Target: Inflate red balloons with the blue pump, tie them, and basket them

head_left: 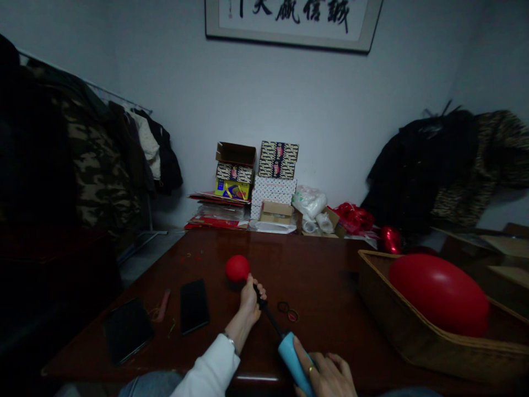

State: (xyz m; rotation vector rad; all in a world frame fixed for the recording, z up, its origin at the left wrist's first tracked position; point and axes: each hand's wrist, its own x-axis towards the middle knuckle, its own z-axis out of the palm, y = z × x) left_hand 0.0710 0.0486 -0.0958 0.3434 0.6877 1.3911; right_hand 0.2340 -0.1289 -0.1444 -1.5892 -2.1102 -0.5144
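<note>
My left hand [250, 300] is pinching the small red balloon [237, 268] on the pump's nozzle; my right hand [326, 375] is grasping the blue pump [291, 358].

A black phone [194, 306] and a dark tablet [127, 330] lie at eight o'clock on the brown table [322, 275]. At three o'clock a wicker basket [397, 331] holds a large red balloon [440, 295]. Patterned boxes [278, 176] stack at twelve, perhaps shoeboxes.

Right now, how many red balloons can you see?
3: a small round red balloon on the pump nozzle at the left hand, a large one in the wicker basket, a shiny one behind. More may be hidden.
</note>
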